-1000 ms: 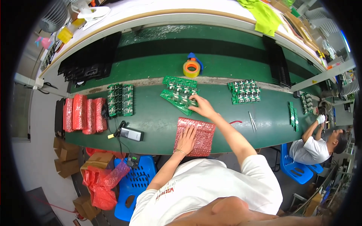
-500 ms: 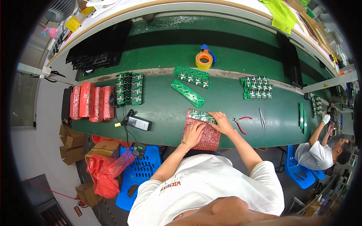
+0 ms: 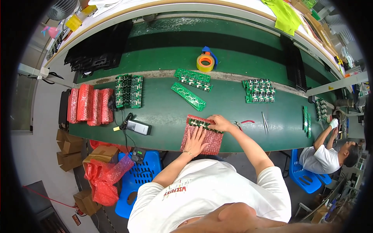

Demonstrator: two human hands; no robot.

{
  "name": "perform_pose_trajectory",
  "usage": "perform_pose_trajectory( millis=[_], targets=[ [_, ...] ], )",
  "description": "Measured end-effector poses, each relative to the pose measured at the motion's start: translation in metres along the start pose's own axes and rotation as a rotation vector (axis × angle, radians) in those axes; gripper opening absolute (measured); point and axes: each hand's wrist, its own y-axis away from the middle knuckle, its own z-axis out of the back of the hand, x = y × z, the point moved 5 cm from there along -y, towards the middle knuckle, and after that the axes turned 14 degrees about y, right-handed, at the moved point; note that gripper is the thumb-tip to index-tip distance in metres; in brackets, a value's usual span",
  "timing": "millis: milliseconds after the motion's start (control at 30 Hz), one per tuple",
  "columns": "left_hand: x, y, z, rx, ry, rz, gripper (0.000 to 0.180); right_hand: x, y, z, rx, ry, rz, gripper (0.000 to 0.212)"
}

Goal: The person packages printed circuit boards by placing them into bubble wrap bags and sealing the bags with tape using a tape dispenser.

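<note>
On the near edge of the green table lies a sheet of red bubble wrap point(image 3: 211, 146). Across its far part rests a green circuit board point(image 3: 193, 123), seen more edge-on, with dark and white parts along it. My left hand point(image 3: 195, 142) lies flat on the wrap with fingers spread, their tips at the board's near side. My right hand point(image 3: 220, 123) has its fingers bent over the board's right end, gripping it; my fingers partly cover that end. Red-handled pliers point(image 3: 247, 122) lie just beyond my right wrist, partly hidden by the forearm.
Circuit boards point(image 3: 188, 96) lie beyond the wrap, with stacks left point(image 3: 129, 91) and right point(image 3: 259, 91). Wrapped red bundles point(image 3: 85, 103), a grey-white device point(image 3: 138, 127), tweezers point(image 3: 265, 122) and a tape roll point(image 3: 205, 63) are around. A co-worker point(image 3: 322, 157) sits at right.
The board has tipped from lying face-up to more edge-on. My left hand has slid nearer me and flattened out; my right hand has shifted along the board's far edge. The whole view has moved slightly.
</note>
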Motion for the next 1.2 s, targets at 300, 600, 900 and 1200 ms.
perform_pose_trajectory(
  millis=[300,600,900,1200],
  targets=[
    [0.019,-0.023,-0.014,0.099,0.149,0.006,0.066,0.019,0.019,-0.027,-0.923,0.481,0.048,0.026],
    [0.008,-0.004,0.015,-0.024,0.155,0.048,0.070,0.015,0.003,-0.004,-0.482,-0.067,-0.103,0.015],
    [0.009,-0.007,0.019,0.056,0.111,0.020,0.073,0.055,-0.093,0.074,-0.926,0.302,-0.051,0.053],
    [0.013,-0.004,0.028,0.136,0.130,0.034,0.077,-0.009,0.007,0.061,-1.005,0.106,0.009,0.053]
  ],
)
